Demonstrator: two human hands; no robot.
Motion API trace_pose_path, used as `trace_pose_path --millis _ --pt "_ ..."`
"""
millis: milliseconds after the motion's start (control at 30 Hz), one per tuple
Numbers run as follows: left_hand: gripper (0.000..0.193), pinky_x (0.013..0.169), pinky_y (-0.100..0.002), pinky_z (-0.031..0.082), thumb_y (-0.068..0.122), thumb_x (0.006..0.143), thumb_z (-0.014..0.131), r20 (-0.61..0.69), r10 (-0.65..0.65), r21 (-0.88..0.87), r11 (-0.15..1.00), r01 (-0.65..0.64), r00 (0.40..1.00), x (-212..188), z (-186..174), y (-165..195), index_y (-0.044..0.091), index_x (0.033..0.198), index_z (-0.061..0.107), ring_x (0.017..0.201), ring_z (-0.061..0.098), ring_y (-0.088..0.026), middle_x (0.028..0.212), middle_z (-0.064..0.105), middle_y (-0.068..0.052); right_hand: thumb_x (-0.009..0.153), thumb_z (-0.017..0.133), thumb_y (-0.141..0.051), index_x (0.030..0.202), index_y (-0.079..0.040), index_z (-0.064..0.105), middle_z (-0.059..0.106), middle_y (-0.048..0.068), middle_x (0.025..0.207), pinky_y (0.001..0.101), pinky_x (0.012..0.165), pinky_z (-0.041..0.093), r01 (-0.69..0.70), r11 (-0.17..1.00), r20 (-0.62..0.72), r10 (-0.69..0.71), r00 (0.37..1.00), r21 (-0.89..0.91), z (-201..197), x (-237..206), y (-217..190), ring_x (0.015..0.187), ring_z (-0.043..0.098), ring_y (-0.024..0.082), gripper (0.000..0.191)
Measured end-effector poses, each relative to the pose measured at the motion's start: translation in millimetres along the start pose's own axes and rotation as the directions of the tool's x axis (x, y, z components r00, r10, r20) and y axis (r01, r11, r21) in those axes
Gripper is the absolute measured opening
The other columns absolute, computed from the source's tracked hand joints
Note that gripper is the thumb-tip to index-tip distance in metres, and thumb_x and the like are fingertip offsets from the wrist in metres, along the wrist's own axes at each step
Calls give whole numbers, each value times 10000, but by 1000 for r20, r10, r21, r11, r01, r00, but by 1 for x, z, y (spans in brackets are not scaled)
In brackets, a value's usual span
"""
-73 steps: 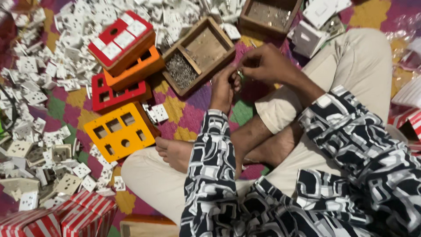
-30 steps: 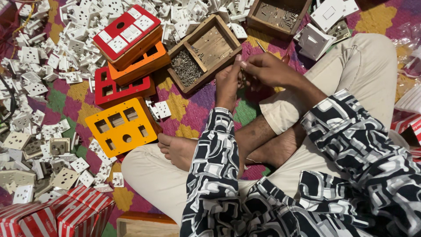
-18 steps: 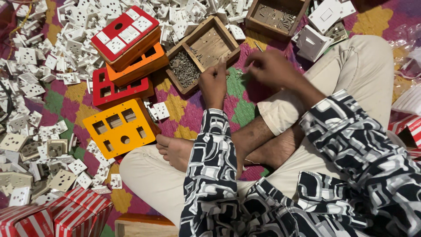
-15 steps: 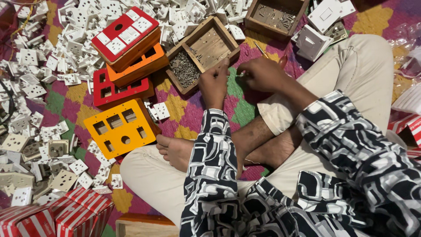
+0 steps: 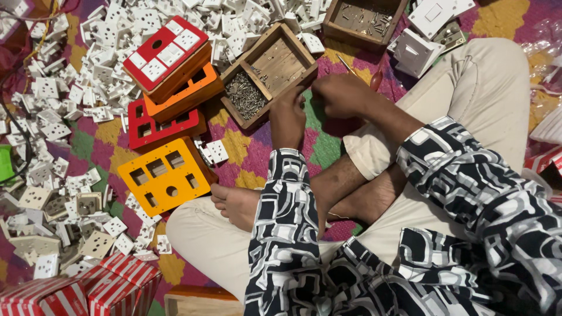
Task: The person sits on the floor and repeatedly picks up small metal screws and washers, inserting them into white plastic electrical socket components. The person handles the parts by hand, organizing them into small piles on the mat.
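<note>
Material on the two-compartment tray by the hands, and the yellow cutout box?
Divided tray: looks like bare, unfinished wood, with visible grain and thick brown walls; small grey metal-looking screws fill one compartment. Yellow box: probably moulded plastic, with uniform glossy colour and clean rectangular and round cutouts.

This looks like a small home workshop on the floor. A person sits cross-legged on a colourful mat (image 5: 246, 152), with heaps of white switch parts (image 5: 52, 117), a wooden tray of screws (image 5: 266, 70) and coloured switch plates (image 5: 164, 175) all around.
</note>
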State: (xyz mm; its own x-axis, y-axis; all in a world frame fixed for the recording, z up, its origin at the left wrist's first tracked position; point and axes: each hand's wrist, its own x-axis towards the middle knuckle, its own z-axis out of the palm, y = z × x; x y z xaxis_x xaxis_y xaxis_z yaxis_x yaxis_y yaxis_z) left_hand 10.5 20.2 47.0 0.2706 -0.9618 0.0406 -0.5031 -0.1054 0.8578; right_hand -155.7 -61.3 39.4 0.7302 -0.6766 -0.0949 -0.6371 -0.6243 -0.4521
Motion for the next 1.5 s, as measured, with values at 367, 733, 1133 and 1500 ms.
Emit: trace_pose_path --millis 367,733,1133,1500 --pt "67 764 -504 539 112 920 671 125 309 422 843 -333 943 7 29 -7 56 912 706 897 689 -380 928 684 -164 789 721 -153 1034 -32 730 733 231 983 497 779 550 -263 953 50 258 965 149 -37 -13 29 898 704 405 274" --pt "138 766 -467 548 177 909 721 124 312 376 864 -335 942 5 34 -19 52 965 739 941 674 -337 978 666 -144 815 689 -41 1071 31 710 727 254 980 467 762 568 -208 954 12 210 978 215 -20 -8 42 869 720 391 268" --pt "204 766 -495 564 235 899 745 73 24 427 903 -53 997 3 1 0 50 984 730 922 699 -389 995 700 -166 867 801 -158 1055 -31 772 759 189 965 437 777 580 -217 958 6 219 976 189 -27 -9 32 861 755 322 229" --pt "178 825 -526 575 181 842 766 87 -316 557 802 217 945 -5 -13 -18 45 954 744 964 711 -434 1014 732 -229 857 582 -71 1066 -10 753 758 176 909 405 731 572 -313 916 -39 333 942 252 -107 -60 18 761 717 267 277"
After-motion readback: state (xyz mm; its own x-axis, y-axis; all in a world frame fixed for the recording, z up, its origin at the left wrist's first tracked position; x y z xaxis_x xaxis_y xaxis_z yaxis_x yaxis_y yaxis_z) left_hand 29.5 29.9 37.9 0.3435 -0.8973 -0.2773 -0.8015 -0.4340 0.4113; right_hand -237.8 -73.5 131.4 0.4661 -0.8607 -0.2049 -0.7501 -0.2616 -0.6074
